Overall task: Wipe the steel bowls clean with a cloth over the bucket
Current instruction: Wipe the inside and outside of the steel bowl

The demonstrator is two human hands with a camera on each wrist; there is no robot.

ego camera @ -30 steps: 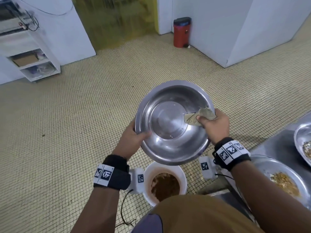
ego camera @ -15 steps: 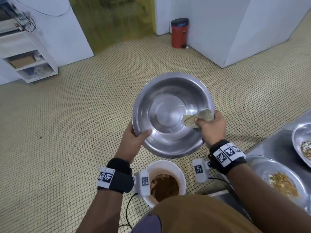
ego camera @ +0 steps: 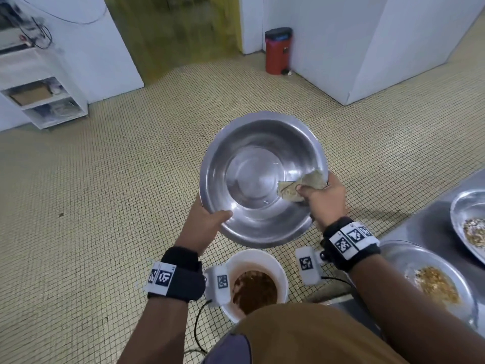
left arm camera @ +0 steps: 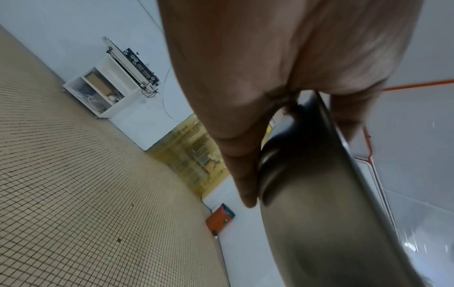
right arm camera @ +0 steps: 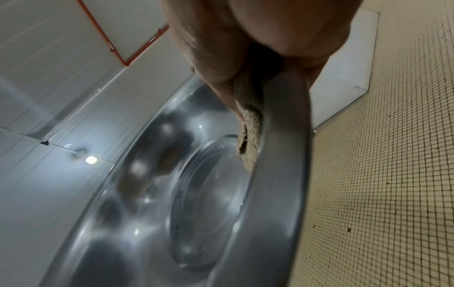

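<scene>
A large steel bowl (ego camera: 257,179) is tilted toward me in mid-air above a white bucket (ego camera: 280,269) that holds brown slop. My left hand (ego camera: 207,222) grips its near-left rim, thumb inside, fingers along the outside (left arm camera: 243,174). My right hand (ego camera: 322,198) pinches a beige cloth (ego camera: 301,186) against the bowl's inner right wall at the rim. From the right wrist the cloth (right arm camera: 249,134) lies pressed between thumb and bowl wall (right arm camera: 277,174). The bowl's inside looks shiny and bare.
A steel counter (ego camera: 425,227) at the right carries two more steel bowls with food scraps (ego camera: 435,285) (ego camera: 472,229). A red bin (ego camera: 278,51) stands by the far wall, a white shelf unit (ego camera: 44,98) at the far left. Yellow tiled floor (ego camera: 105,206) lies all round.
The bowl has tipped slightly and drifted with both hands; the right hand and cloth slid from the inner wall outward toward the right rim.
</scene>
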